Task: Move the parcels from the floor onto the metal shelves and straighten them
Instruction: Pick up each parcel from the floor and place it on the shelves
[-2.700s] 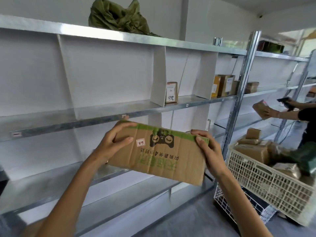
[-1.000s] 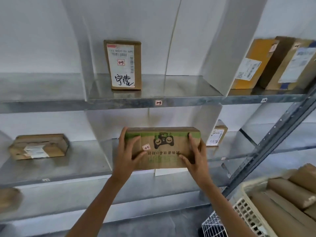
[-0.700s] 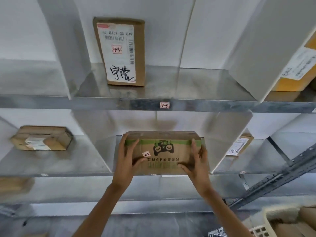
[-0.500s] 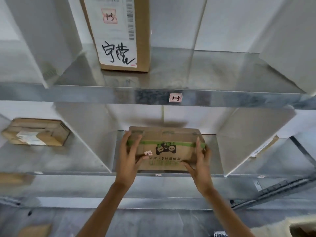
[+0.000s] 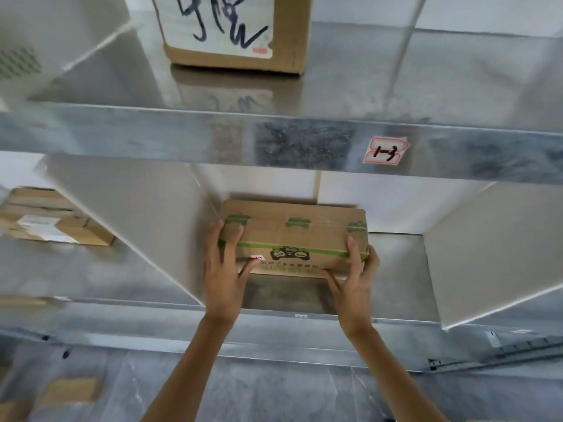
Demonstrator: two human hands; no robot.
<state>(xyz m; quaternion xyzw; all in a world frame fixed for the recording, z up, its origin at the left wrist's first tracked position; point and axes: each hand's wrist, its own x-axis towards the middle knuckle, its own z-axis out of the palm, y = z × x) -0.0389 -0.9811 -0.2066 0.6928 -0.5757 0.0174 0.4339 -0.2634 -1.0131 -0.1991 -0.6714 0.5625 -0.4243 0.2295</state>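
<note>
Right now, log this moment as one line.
phase: placing | box: on shelf | left hand: grips box's left end | right hand: grips right end | released: no

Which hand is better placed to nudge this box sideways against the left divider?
Right, probably: the right hand grips the free right end of the box and can push left. The left hand holds the corner beside the divider.

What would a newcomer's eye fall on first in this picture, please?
The green-taped parcel in the middle bay of the lower shelf, gripped at its ends by the left hand and right hand. Next, the box with black handwriting on the upper shelf, and the pink-edged sticker on that shelf's front edge.
</note>
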